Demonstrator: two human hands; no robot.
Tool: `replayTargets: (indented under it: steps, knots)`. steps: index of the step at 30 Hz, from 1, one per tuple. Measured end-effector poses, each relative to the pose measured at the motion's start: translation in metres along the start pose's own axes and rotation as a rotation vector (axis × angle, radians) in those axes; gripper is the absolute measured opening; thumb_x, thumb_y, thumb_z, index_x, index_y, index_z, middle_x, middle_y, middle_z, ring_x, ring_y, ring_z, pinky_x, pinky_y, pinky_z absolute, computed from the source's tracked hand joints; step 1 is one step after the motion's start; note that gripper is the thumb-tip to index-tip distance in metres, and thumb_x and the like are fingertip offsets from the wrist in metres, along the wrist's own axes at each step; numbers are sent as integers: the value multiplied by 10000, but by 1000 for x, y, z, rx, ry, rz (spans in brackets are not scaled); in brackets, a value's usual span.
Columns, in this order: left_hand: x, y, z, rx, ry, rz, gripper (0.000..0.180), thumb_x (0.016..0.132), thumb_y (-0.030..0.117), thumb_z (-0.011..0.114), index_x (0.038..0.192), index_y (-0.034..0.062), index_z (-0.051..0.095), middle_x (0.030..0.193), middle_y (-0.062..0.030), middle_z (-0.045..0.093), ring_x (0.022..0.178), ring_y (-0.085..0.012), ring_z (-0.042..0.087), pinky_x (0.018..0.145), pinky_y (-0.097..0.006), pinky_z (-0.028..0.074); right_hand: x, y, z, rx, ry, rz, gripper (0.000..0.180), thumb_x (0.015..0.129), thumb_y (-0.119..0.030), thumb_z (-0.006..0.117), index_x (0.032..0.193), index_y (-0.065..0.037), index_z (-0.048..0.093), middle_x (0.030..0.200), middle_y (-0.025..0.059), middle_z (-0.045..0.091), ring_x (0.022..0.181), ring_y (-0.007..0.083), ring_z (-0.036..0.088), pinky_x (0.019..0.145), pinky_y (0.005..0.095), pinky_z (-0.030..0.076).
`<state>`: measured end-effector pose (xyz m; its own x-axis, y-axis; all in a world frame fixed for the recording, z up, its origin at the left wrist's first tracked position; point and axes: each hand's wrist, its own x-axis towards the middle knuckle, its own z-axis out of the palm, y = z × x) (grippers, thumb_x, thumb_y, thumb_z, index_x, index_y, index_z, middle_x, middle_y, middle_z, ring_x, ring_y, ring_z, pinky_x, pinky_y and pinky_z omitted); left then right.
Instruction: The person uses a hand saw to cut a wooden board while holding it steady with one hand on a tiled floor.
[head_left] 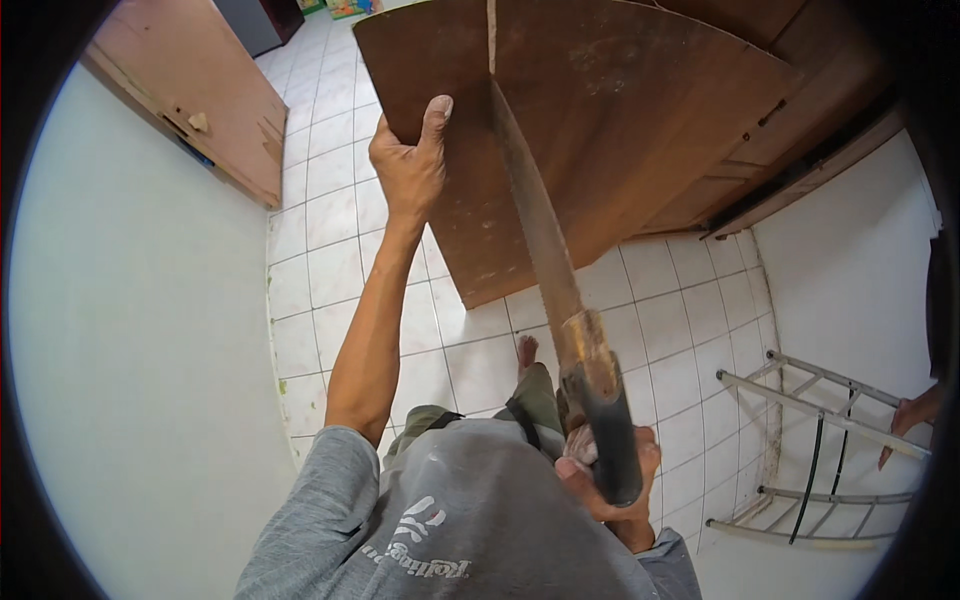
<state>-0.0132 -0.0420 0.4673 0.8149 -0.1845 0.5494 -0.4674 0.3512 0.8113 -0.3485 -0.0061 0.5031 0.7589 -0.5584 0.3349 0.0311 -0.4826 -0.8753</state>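
A handsaw (540,220) runs from close to my body up to a brown wooden board (640,120). Its blade tip meets the board at the lower end of a narrow pale cut. My right hand (638,490) wraps round the saw's black handle, low and right of my torso. At the board's left edge, my left hand (410,165) grips it, thumb lying on the upper face and the other fingers hidden around the edge.
An aluminium ladder (820,408) lies at the right, with another person's hand (908,422) on it. Brown panelled woodwork (720,180) stands behind the board. A wooden door (190,85) is at the upper left, beside a white wall (140,300). White tiles (330,250) cover the floor.
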Motion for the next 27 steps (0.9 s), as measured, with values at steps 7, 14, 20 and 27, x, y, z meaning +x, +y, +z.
replayTargets:
  steps: [7,14,20,27]
  knots:
    - [-16,27,-50,45,-5,2,392,829,314,734,1002,-22,629,908,-77,684,814,-132,613,758,-271,482,-32,-67,36,118,148,157,214,705,-94,730,622,-39,541,505,32,519,420,132,508,438,263,395]
    - [1,16,-88,-89,-101,-78,417,841,302,723,1072,-27,613,963,-69,677,860,-123,606,790,-268,482,-25,-56,63,105,119,274,235,749,-95,708,612,-29,528,498,19,473,434,103,452,447,266,341]
    - [0,-1,-88,-52,-142,-158,479,863,370,685,1105,-37,612,973,-70,674,906,-128,597,821,-250,458,-18,-48,52,139,99,313,243,766,-107,709,618,-26,534,511,-7,460,459,79,421,456,265,328]
    - [15,-41,-90,132,-89,-210,557,849,457,673,1088,-45,634,989,-86,670,900,-150,583,833,-284,451,-2,-12,74,102,78,344,259,797,-162,710,670,-8,544,552,12,484,513,85,449,482,274,366]
